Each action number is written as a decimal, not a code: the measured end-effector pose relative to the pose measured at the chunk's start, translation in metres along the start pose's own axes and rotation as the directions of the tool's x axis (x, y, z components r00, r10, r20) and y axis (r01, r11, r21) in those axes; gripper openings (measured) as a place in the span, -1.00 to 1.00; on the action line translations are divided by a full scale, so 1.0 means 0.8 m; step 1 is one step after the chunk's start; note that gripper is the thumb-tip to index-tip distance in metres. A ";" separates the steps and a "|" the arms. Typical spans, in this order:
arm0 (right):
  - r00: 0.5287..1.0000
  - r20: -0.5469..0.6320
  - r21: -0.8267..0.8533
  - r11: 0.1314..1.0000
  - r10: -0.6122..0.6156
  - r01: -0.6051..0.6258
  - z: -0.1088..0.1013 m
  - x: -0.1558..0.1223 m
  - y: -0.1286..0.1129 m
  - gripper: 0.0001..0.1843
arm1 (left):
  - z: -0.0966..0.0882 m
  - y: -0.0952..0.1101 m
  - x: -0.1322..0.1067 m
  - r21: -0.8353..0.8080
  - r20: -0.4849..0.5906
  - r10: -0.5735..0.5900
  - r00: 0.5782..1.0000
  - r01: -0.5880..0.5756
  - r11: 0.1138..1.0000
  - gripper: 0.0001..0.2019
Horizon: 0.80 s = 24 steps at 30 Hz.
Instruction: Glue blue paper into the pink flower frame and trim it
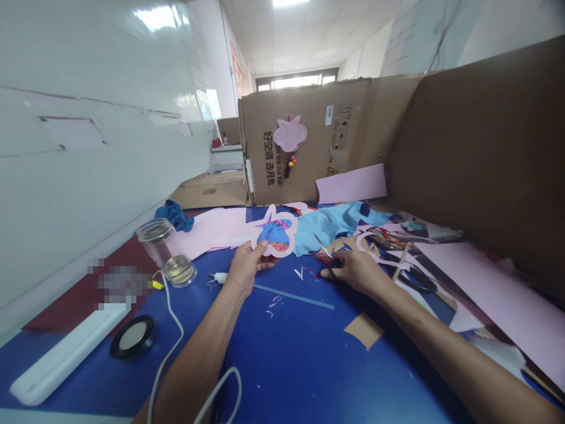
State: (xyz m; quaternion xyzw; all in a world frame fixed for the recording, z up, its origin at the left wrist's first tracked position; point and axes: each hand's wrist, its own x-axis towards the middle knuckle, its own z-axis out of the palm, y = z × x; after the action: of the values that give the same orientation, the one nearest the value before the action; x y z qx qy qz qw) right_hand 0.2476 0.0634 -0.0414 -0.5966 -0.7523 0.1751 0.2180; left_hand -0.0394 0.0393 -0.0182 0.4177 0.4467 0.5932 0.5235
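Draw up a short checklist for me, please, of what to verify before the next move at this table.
1. Left hand gripping the pink paper cut-out: ok.
2. Right hand on the scissors: ok, fingers at the black handle.
3. Scissor tips apart from the cut-out: ok.
4. Scissor blades open or shut: cannot tell.
5. Glass jar upright: ok.
6. White cord clear of the left forearm: not ok, it runs close alongside.

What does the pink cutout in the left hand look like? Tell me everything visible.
The cutout is a flat, scalloped shape of pink paper or card, with a pointed top and rounded lobes. Its middle shows a blue, orange and red pattern, either printed or backing; I cannot tell which. The left hand grips its lower left edge, holding it tilted above the blue table, in front of a crumpled pale blue sheet.
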 end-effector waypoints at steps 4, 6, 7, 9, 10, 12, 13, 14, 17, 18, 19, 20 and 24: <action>0.985 0.164 0.253 0.963 0.053 -0.094 0.005 0.005 0.001 -0.54 | 0.001 0.000 -0.002 0.008 0.021 -0.013 1.000 0.013 1.000 -0.55; 0.987 0.152 0.278 0.957 0.043 -0.085 0.007 0.006 0.003 -0.51 | 0.002 -0.001 -0.003 0.012 0.028 -0.018 0.999 0.018 1.000 -0.56; 0.994 0.108 0.255 0.965 0.033 -0.060 0.008 0.007 0.004 -0.51 | 0.003 -0.002 -0.003 0.016 0.033 -0.018 0.999 0.018 1.000 -0.56; 1.000 -0.006 0.155 0.988 0.003 -0.002 0.010 0.008 0.005 -0.52 | 0.004 -0.003 -0.004 0.023 0.044 -0.020 0.999 0.019 1.000 -0.56; 0.999 -0.045 0.109 0.994 -0.014 0.019 0.010 0.009 0.005 -0.53 | 0.004 -0.004 -0.004 0.028 0.047 -0.025 0.999 0.023 0.999 -0.55; 0.998 -0.056 0.079 0.997 -0.022 0.026 0.011 0.011 0.005 -0.55 | 0.005 -0.005 -0.004 0.040 0.050 -0.036 0.998 0.034 0.999 -0.53; 0.999 -0.041 0.085 0.996 -0.018 0.021 0.012 0.012 0.005 -0.56 | 0.005 -0.006 -0.004 0.048 0.052 -0.040 0.998 0.037 0.998 -0.52; 0.999 -0.031 0.092 0.996 -0.014 0.016 0.013 0.013 0.005 -0.58 | 0.005 -0.006 -0.004 0.057 0.055 -0.041 0.998 0.038 0.998 -0.51; 1.000 -0.018 0.123 0.992 -0.004 0.006 0.016 0.017 0.008 -0.60 | 0.006 -0.009 -0.004 0.084 0.070 -0.040 0.997 0.035 0.996 -0.51; 1.000 -0.008 0.141 0.990 0.001 0.000 0.017 0.018 0.010 -0.60 | 0.006 -0.010 -0.005 0.091 0.076 -0.042 0.996 0.035 0.995 -0.50; 1.000 0.006 0.164 0.986 0.011 -0.012 0.018 0.019 0.011 -0.59 | 0.007 -0.011 -0.005 0.098 0.085 -0.044 0.995 0.036 0.995 -0.50; 0.999 0.022 0.189 0.982 0.026 -0.030 0.018 0.019 0.011 -0.59 | 0.008 -0.012 -0.005 0.104 0.093 -0.048 0.994 0.038 0.994 -0.50; 0.995 0.056 0.268 0.959 0.077 -0.089 0.021 0.021 0.010 -0.59 | 0.010 -0.015 -0.005 0.121 0.103 -0.076 0.992 0.063 0.991 -0.47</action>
State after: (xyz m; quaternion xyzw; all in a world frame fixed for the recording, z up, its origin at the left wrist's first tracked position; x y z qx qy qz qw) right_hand 0.2417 0.0812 -0.0575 -0.5882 -0.7003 0.2987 0.2729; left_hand -0.0286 0.0364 -0.0282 0.4633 0.4664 0.5240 0.5415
